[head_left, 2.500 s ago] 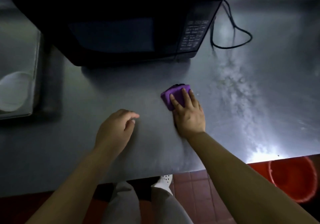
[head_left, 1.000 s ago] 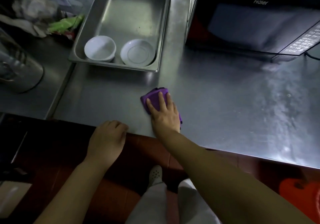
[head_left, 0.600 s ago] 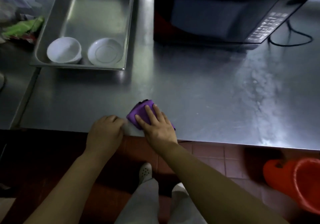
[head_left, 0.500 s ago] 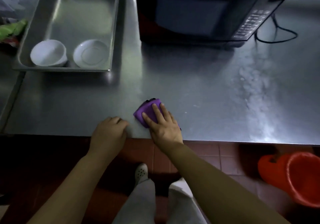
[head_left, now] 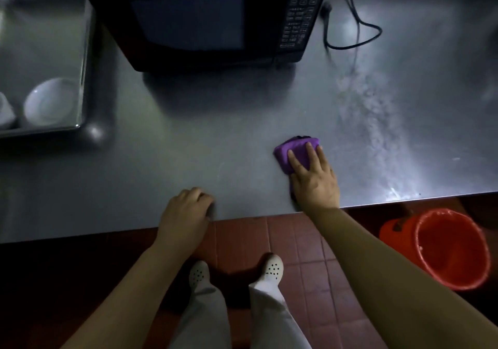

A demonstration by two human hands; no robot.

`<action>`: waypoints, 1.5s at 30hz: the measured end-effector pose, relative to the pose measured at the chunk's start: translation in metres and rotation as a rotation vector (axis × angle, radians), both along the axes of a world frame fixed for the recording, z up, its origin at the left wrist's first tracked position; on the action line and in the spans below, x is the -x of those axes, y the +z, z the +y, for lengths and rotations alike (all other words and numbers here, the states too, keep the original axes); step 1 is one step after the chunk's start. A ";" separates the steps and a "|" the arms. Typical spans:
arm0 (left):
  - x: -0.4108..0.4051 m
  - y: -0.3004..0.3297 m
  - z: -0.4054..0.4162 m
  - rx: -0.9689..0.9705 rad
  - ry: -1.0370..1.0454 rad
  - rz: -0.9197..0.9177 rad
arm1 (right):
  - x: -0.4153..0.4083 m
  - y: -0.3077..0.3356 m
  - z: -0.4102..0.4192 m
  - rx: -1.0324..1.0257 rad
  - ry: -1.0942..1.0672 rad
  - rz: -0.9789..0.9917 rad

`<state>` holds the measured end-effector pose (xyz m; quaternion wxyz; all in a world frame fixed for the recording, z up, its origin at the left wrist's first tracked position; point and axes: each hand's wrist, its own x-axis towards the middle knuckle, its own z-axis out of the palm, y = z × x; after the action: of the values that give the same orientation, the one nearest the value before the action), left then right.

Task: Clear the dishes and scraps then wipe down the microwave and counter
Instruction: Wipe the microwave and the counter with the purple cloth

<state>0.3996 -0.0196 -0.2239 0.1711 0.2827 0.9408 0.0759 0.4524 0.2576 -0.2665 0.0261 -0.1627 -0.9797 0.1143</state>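
The purple cloth (head_left: 296, 153) has swept right along the steel counter (head_left: 161, 160) since half a second ago, now lying before the microwave (head_left: 215, 19). 2 white bowls (head_left: 49, 102) sit cleared in the metal tray (head_left: 83, 52); a streaky patch at right seemingly awaits wiping. The right hand (head_left: 314, 178) presses the cloth with spread, straight fingers; the left hand (head_left: 186, 214) rests loosely curled at the edge, holding nothing.

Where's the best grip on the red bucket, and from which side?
Judging by its pose, take the red bucket at its upper rim, coming from above on the counter side. It stands on the floor, mouth tilted toward the camera, so the rim is exposed. A dark fitting on its left wall may be a handle mount, but no handle is clearly visible.
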 end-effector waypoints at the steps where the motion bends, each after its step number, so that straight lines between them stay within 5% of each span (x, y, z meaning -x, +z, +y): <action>1: -0.001 0.000 0.002 0.009 0.004 0.003 | -0.004 0.001 0.010 -0.004 -0.024 -0.003; 7: -0.003 0.003 0.003 -0.004 0.020 0.013 | -0.024 0.005 0.035 0.016 -0.225 -0.002; 13: 0.004 0.009 -0.012 -0.067 -0.042 0.064 | -0.028 0.009 -0.025 0.065 -0.450 -0.010; 25: 0.035 0.018 -0.034 -0.078 -0.159 0.109 | -0.009 0.005 -0.168 0.050 0.055 -0.011; 45: -0.017 0.003 0.250 -0.053 -0.261 0.170 | -0.094 0.005 0.161 0.001 -0.201 -0.028</action>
<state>0.4169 0.2303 -0.2205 0.0918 0.4123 0.9048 0.0536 0.5460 0.4188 -0.2619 0.0238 -0.2617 -0.9586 0.1094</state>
